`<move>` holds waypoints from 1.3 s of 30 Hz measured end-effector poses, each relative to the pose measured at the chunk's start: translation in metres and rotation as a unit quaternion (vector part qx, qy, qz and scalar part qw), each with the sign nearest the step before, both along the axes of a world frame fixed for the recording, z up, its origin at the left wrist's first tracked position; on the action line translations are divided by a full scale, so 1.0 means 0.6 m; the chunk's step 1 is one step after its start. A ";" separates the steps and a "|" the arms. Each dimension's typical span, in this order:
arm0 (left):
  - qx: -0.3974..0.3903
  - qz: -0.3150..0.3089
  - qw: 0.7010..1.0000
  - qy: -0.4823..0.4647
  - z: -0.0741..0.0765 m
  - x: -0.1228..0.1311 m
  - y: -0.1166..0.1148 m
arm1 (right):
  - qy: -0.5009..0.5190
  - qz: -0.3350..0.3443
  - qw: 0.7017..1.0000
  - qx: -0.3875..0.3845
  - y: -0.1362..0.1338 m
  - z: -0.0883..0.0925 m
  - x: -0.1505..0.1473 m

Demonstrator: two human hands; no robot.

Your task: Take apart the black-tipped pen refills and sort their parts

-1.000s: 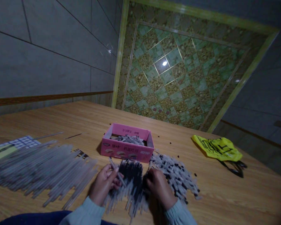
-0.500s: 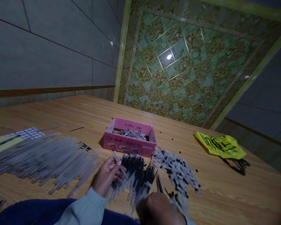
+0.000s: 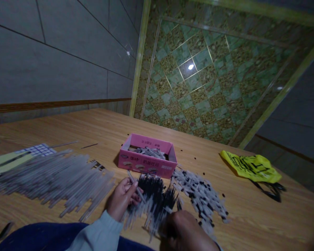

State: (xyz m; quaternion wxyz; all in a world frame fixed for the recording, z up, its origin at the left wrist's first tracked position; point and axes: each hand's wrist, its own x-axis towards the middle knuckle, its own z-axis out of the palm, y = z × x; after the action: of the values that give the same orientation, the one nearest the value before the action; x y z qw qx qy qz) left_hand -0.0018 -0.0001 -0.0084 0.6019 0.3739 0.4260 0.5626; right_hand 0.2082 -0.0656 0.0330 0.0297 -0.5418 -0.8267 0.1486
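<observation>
My left hand is closed around a slim whitish pen barrel, held at a slant in front of the pink box. Under and beside it lies a bundle of thin black-tipped pen parts with pale lower ends. At the bottom of the view my right hand is curled near this bundle's lower right edge. Its fingertips are dark and hidden, so what they hold cannot be made out. Right of the bundle spreads a heap of short whitish and black pieces, which look like pen caps and plugs.
The pink cardboard box holds several pale pen-like pieces. On the left lies a wide layer of long translucent tubes, beside a yellow and checked sheet. A yellow bag with black straps rests at the right. Small black bits dot the wooden table.
The view has shifted slightly, so everything sits a little lower and farther right. My left hand keeps its hold on the barrel. My right hand stays curled by the bundle, moved slightly.
</observation>
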 end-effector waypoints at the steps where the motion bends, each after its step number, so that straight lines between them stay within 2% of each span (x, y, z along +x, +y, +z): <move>1: 0.000 0.005 1.000 -0.005 0.001 0.000 -0.001 | 0.016 -0.020 0.999 0.024 0.005 0.001 0.006; 4: -0.005 0.020 0.999 -0.026 0.000 0.000 -0.001 | 0.125 -0.078 0.987 0.064 0.027 0.001 0.013; 6: -0.014 0.027 0.999 -0.046 -0.002 0.001 0.000 | 0.258 -0.109 0.958 0.063 0.040 0.001 0.007; 10: -0.053 0.030 0.993 -0.102 -0.010 0.003 0.003 | 0.503 -0.164 0.846 0.069 0.046 -0.008 -0.023; 13: -0.095 0.027 0.984 -0.151 -0.013 0.005 0.004 | 0.628 -0.189 0.752 0.060 0.037 -0.019 -0.048; 15: -0.126 0.026 0.975 -0.183 -0.014 0.006 0.004 | 0.686 -0.191 0.700 0.051 0.032 -0.022 -0.062; 17: -0.156 0.024 0.965 -0.211 -0.014 0.007 0.004 | 0.713 -0.195 0.671 0.052 0.030 -0.021 -0.070; 19: -0.183 0.020 0.954 -0.235 -0.013 0.008 0.003 | 0.725 -0.202 0.655 0.062 0.030 -0.017 -0.073; 23: -0.212 0.016 0.941 -0.265 -0.008 0.010 0.000 | 0.726 -0.226 0.641 0.100 0.030 -0.013 -0.074; 26: -0.217 0.017 0.937 -0.273 -0.002 0.014 -0.002 | 0.721 -0.213 0.646 0.128 0.028 -0.016 -0.077; 35: -0.226 0.000 0.938 -0.261 -0.003 0.024 -0.007 | 0.617 -0.164 0.738 0.220 0.024 -0.020 -0.087; 39: -0.224 -0.010 0.940 -0.259 -0.003 0.025 -0.009 | 0.581 -0.138 0.761 0.255 0.023 -0.020 -0.089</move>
State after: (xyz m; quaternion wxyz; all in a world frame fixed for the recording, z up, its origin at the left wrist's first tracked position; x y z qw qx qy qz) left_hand 0.0131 -0.0053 -0.0101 0.7649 0.0750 0.3671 0.5240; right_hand 0.1550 -0.0519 0.0211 0.6613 -0.4326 -0.5747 0.2129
